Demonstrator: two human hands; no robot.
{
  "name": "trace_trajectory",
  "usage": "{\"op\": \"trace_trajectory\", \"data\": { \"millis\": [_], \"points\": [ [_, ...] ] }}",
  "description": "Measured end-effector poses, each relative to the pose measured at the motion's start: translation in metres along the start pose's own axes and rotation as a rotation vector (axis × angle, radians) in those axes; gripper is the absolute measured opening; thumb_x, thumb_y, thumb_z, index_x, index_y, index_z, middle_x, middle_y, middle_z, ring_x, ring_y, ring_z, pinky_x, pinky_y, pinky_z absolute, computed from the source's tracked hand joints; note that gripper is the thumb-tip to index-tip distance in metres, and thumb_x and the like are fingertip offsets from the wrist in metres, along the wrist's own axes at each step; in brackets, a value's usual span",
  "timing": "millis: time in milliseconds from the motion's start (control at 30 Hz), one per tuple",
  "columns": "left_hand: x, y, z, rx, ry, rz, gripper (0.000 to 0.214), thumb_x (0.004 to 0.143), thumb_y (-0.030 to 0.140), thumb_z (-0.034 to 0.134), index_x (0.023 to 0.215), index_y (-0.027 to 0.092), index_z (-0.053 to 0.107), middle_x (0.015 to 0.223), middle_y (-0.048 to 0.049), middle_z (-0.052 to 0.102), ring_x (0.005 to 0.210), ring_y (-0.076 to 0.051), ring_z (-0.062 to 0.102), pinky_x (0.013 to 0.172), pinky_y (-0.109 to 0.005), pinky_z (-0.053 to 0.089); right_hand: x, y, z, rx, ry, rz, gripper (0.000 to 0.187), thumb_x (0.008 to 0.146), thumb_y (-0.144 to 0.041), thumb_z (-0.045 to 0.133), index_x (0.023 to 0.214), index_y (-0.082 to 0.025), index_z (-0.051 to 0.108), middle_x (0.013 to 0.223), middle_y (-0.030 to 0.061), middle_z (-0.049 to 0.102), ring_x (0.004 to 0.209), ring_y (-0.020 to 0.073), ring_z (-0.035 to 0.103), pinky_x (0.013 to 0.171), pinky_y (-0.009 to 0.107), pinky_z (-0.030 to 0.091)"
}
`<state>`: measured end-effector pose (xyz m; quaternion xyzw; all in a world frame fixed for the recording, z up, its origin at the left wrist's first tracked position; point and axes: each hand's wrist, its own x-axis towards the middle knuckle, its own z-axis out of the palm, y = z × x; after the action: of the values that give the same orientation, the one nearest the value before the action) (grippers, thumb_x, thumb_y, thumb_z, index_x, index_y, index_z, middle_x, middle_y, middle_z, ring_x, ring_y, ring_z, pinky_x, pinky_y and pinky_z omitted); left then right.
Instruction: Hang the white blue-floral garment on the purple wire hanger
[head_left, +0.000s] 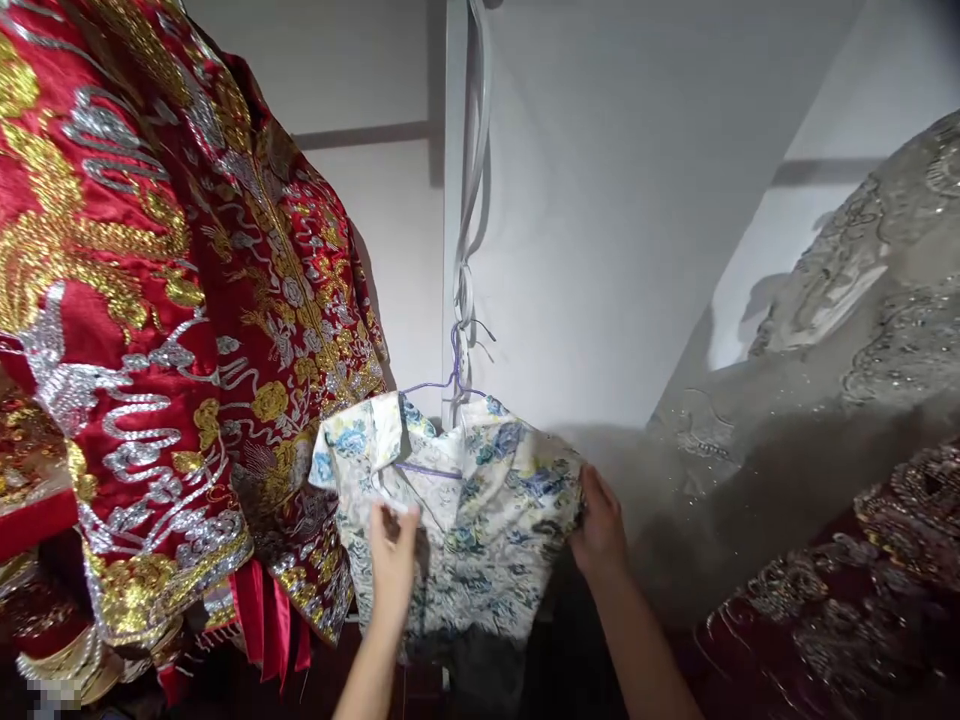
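A small white dress with a blue and yellow flower print [480,530] hangs on a purple wire hanger [450,385] from a white strap [471,180] against the wall. My left hand [391,565] pinches the cloth near the dress's collar opening, fingers closed on it. My right hand [600,530] grips the dress's right side edge at the shoulder, fingers curled round the fabric.
A large red garment with gold and silver embroidery [150,330] hangs close on the left. On the right hangs a grey sequinned gown [847,380], with dark red beaded fabric [862,600] below it. A white wall [622,200] stands behind.
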<state>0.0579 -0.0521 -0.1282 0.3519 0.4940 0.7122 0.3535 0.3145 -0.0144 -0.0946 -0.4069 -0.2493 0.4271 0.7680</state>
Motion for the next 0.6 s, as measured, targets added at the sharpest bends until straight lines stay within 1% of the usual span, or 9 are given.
{"op": "trace_trajectory", "data": {
  "millis": [100, 167, 267, 333, 367, 433, 500, 533, 600],
  "points": [
    [0.025, 0.007, -0.013, -0.095, -0.013, -0.028, 0.039, 0.074, 0.053, 0.076, 0.077, 0.018, 0.058, 0.069, 0.0032, 0.053, 0.069, -0.014, 0.053, 0.068, -0.023, 0.043, 0.013, -0.001, -0.011, -0.056, -0.02, 0.05, 0.044, 0.065, -0.053, 0.082, 0.093, -0.021, 0.071, 0.092, 0.0027, 0.072, 0.087, 0.0222, 0.067, 0.069, 0.031, 0.054],
    [0.025, 0.01, -0.016, -0.201, -0.097, -0.126, 0.038, 0.077, 0.052, 0.074, 0.089, 0.016, 0.066, 0.079, -0.0006, 0.064, 0.079, -0.016, 0.061, 0.076, -0.025, 0.047, 0.018, 0.0, -0.019, -0.194, -0.019, 0.006, 0.049, 0.065, -0.053, 0.082, 0.1, -0.021, 0.07, 0.101, 0.0037, 0.07, 0.094, 0.0215, 0.064, 0.074, 0.03, 0.052],
    [0.0, 0.013, -0.01, -0.302, -0.169, -0.286, 0.045, 0.076, 0.047, 0.076, 0.109, 0.017, 0.071, 0.096, -0.0065, 0.074, 0.091, -0.021, 0.068, 0.087, -0.033, 0.05, 0.004, 0.011, -0.021, -0.439, 0.104, -0.28, 0.057, 0.072, -0.052, 0.077, 0.119, -0.025, 0.061, 0.122, 0.0054, 0.061, 0.107, 0.0217, 0.058, 0.085, 0.031, 0.049],
    [-0.021, 0.017, -0.003, -0.327, -0.147, -0.369, 0.048, 0.073, 0.045, 0.078, 0.111, 0.017, 0.072, 0.097, -0.0088, 0.076, 0.092, -0.024, 0.071, 0.089, -0.036, 0.051, -0.022, 0.027, -0.018, -0.562, 0.151, -0.434, 0.051, 0.079, -0.05, 0.072, 0.121, -0.027, 0.056, 0.125, 0.0061, 0.057, 0.108, 0.0219, 0.055, 0.09, 0.033, 0.046],
    [-0.029, 0.02, 0.0, -0.333, -0.136, -0.401, 0.048, 0.071, 0.044, 0.079, 0.111, 0.017, 0.073, 0.096, -0.0096, 0.076, 0.091, -0.025, 0.071, 0.088, -0.037, 0.052, -0.038, 0.038, -0.014, -0.604, 0.08, -0.414, 0.039, 0.083, -0.05, 0.067, 0.112, -0.026, 0.058, 0.115, 0.0055, 0.059, 0.102, 0.0216, 0.056, 0.088, 0.033, 0.046],
    [-0.04, 0.025, 0.003, -0.336, -0.147, -0.44, 0.046, 0.071, 0.042, 0.079, 0.107, 0.015, 0.074, 0.093, -0.0103, 0.077, 0.09, -0.027, 0.072, 0.085, -0.037, 0.054, -0.067, 0.06, -0.007, -0.691, -0.372, -0.171, 0.029, 0.088, -0.053, 0.061, 0.097, -0.025, 0.061, 0.096, 0.004, 0.063, 0.091, 0.0216, 0.06, 0.082, 0.033, 0.047],
    [-0.044, 0.03, 0.003, -0.341, -0.165, -0.459, 0.038, 0.071, 0.04, 0.079, 0.099, 0.015, 0.075, 0.089, -0.0095, 0.076, 0.088, -0.026, 0.072, 0.082, -0.036, 0.055, -0.089, 0.08, 0.001, -0.728, -0.752, 0.109, 0.034, 0.091, -0.057, 0.054, 0.088, -0.024, 0.061, 0.083, 0.0027, 0.064, 0.078, 0.021, 0.062, 0.074, 0.033, 0.047],
    [-0.045, 0.031, 0.002, -0.352, -0.162, -0.465, 0.034, 0.07, 0.039, 0.079, 0.093, 0.014, 0.075, 0.085, -0.0084, 0.075, 0.087, -0.026, 0.072, 0.08, -0.035, 0.055, -0.096, 0.088, 0.005, -0.726, -0.869, 0.199, 0.037, 0.093, -0.059, 0.05, 0.086, -0.024, 0.06, 0.078, 0.0021, 0.064, 0.073, 0.0208, 0.062, 0.072, 0.033, 0.046],
    [-0.045, 0.033, -0.001, -0.387, -0.153, -0.489, 0.025, 0.069, 0.036, 0.08, 0.08, 0.014, 0.073, 0.075, -0.0058, 0.071, 0.083, -0.025, 0.071, 0.078, -0.034, 0.056, -0.104, 0.101, 0.011, -0.679, -0.969, 0.272, 0.042, 0.095, -0.061, 0.044, 0.082, -0.023, 0.057, 0.071, 0.0014, 0.064, 0.068, 0.0204, 0.062, 0.069, 0.033, 0.045]
  ]
}}
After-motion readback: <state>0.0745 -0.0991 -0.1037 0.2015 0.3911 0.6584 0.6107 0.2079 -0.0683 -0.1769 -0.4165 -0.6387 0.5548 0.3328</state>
